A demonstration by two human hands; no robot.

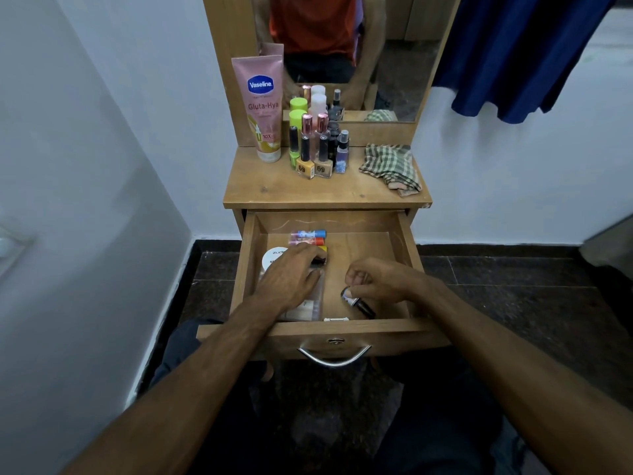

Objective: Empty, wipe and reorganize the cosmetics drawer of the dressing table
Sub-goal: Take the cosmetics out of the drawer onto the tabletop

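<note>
The wooden drawer (404, 241) of the dressing table stands pulled out. At its back left lie three small tubes (310, 237) with blue, orange and yellow caps. A white round jar (272, 257) sits at the left, beside a clear flat box (313, 305). My left hand (291, 274) rests over the jar and box, its fingertips touching a dark item by the yellow-capped tube. My right hand (376, 277) pinches a small dark tube (358, 303) near the drawer's front right.
On the tabletop (274, 190) stand a pink Vaseline tube (262, 108), several nail polish and spray bottles (317, 145), and a checked cloth (390, 166). A mirror (394, 46) rises behind. A blue cloth (513, 53) hangs at the right. The drawer handle (334, 358) faces me.
</note>
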